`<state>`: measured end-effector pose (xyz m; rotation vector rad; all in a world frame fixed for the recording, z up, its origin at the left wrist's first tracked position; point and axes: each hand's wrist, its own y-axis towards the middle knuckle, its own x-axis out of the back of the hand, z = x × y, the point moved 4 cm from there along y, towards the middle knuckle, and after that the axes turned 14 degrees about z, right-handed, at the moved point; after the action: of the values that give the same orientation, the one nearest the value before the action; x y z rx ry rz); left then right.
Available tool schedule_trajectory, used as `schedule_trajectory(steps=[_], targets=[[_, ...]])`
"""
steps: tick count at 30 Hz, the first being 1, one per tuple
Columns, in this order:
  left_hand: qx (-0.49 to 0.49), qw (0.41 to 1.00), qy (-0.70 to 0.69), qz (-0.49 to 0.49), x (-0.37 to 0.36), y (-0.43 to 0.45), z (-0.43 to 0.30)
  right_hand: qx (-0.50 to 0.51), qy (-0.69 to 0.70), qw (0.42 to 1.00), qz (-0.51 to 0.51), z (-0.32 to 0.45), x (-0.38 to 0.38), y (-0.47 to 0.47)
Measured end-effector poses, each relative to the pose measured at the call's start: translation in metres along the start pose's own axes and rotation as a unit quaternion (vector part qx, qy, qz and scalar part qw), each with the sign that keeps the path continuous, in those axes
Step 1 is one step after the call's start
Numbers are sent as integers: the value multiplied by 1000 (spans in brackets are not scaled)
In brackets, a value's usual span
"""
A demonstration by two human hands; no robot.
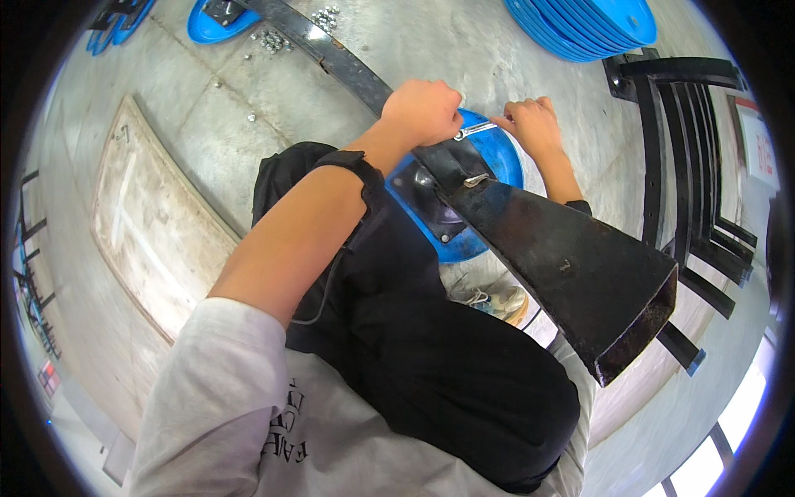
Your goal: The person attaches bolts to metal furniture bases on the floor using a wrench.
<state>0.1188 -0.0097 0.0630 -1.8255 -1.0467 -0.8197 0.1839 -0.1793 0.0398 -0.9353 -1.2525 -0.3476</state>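
Note:
A blue round plate (509,163) lies on the floor before me, with a black metal mounting plate (407,185) bolted on it. Across these runs a black square steel tube (559,267), its open end towards me at the right. My left hand (423,113) is curled over the far side of the tube, beside the ring end of a chrome wrench (477,129); what its fingers hold is hidden. At the wrench's other end is my right hand (535,127), thumb against the tip and fingers bent. A bolt head (445,238) shows at the mounting plate's near corner.
Loose nuts (272,42) lie scattered on the concrete floor. A stack of blue round plates (584,28) stands at the far right. Black steel frames (677,161) are lined up on the right. A worn board (155,217) lies at the left. Another blue plate (199,28) is beyond.

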Motion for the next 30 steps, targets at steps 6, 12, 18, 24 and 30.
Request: schedule_trajectory(steps=[6, 12, 18, 24, 30], targets=[[-12, 1000, 0, -15, -2, 3, 0, 76, -49, 991, -100, 5, 6, 11], [-24, 1000, 15, -11, 0, 2, 0, 7, -30, 999, 15, -3, -18, -1], [-17, 999, -14, -25, -5, 1, 4, -46, 208, 971, 107, 34, -61, -52], [-21, 1000, -1, -15, -4, 3, 4, -43, 537, 836, 103, 44, -87, -76], [-20, 1000, -11, -18, -2, 4, 1, -69, 665, 739, 86, 37, -95, -90]])
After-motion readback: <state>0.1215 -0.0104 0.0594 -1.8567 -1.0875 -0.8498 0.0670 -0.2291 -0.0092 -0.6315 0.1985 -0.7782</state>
